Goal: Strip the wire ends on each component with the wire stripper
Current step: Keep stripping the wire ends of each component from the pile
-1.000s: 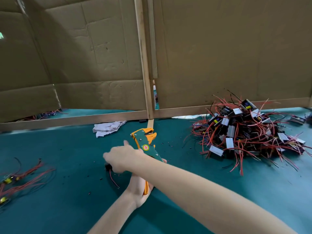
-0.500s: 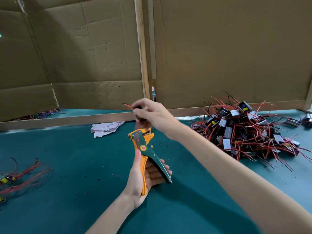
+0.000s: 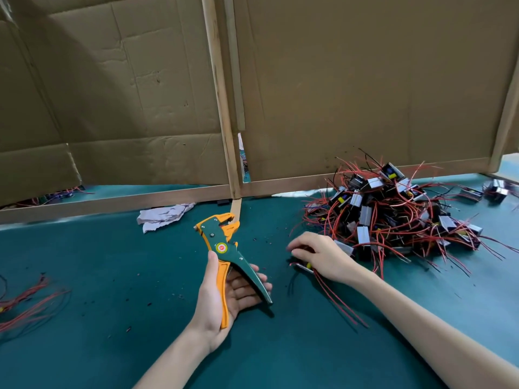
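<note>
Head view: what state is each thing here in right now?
wire stripper, held in one hand, handles spread apart.
left hand, holds the wire stripper by its handles.
right hand, fingers curled over one component.
component, lying on the table, red wires trailing out.
pile of components, heaped, wires tangled.
crumpled paper, lying loose.

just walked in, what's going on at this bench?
A person is working through wire stripping. The left hand holds the wire stripper, handles spread, nothing in its head. The right hand grips a component with red leads on the green table, at the near edge of the pile. A wire bundle lies far left.
</note>
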A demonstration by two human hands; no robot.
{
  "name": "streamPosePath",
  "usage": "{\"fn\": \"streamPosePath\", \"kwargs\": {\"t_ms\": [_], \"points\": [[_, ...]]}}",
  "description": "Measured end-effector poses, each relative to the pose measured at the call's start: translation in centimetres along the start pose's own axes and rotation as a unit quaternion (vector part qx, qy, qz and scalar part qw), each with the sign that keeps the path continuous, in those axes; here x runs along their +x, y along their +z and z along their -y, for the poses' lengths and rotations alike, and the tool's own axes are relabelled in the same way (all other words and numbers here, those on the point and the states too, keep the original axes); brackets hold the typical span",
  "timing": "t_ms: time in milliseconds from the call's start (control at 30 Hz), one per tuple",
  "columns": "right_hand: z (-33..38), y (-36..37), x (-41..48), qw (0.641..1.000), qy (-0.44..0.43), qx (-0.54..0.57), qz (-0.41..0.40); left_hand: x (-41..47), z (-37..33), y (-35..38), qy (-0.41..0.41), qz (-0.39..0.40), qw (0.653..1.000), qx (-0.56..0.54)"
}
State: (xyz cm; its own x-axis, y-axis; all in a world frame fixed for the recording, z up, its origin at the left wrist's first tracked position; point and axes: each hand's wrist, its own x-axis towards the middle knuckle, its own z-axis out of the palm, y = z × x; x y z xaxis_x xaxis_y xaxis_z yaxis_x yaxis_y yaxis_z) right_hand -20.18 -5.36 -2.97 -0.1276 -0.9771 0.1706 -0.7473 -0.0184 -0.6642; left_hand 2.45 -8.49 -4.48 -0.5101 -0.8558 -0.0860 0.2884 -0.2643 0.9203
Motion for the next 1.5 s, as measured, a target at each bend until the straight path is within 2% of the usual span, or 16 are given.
{"fn": "streamPosePath", "kwargs": {"t_ms": [67,133,200,267,500,800,933,1033,1167,1333,1500], "points": [[0.2,-0.3,-0.5,0.998,-0.018,0.051,-0.011,0.0,0.0,0.0,-0.002,0.000,1.000,0.001],[0.2,-0.7,-1.1,0.995,-0.037,0.087,0.024,-0.1,0.0,0.0,-0.005,-0.002,1.000,0.001],[0.2,-0.7,-1.5,0.994,-0.052,0.079,0.055,-0.1,-0.1,0.0,-0.006,-0.003,1.000,0.003],[0.3,-0.4,-1.5,0.994,-0.058,0.076,0.044,-0.2,-0.1,0.0,-0.005,-0.001,1.000,0.004],[0.7,-0.1,-1.9,0.981,-0.043,0.190,-0.003,-0.3,-0.1,0.1,-0.004,0.004,1.000,0.001],[0.4,0.2,-1.8,0.978,-0.025,0.207,0.026,-0.5,0.0,0.1,-0.001,0.010,1.000,0.003],[0.3,0.3,-1.7,0.973,-0.009,0.229,0.020,-0.6,-0.3,-0.1,-0.015,0.039,0.999,0.010],[0.7,0.0,-1.8,0.948,0.008,0.317,0.032,-0.8,-0.6,-0.3,-0.036,0.094,0.995,0.023],[1.3,-1.0,-2.0,0.895,0.045,0.435,0.088,-1.0,-0.8,-0.5,-0.074,0.153,0.984,0.054],[2.7,-1.4,-2.7,0.798,0.051,0.576,0.170,-1.3,-1.0,-0.5,-0.125,0.214,0.965,0.082],[2.9,-1.4,-2.9,0.789,0.024,0.586,0.182,-1.1,-0.5,-1.1,-0.181,0.242,0.951,0.070]]}}
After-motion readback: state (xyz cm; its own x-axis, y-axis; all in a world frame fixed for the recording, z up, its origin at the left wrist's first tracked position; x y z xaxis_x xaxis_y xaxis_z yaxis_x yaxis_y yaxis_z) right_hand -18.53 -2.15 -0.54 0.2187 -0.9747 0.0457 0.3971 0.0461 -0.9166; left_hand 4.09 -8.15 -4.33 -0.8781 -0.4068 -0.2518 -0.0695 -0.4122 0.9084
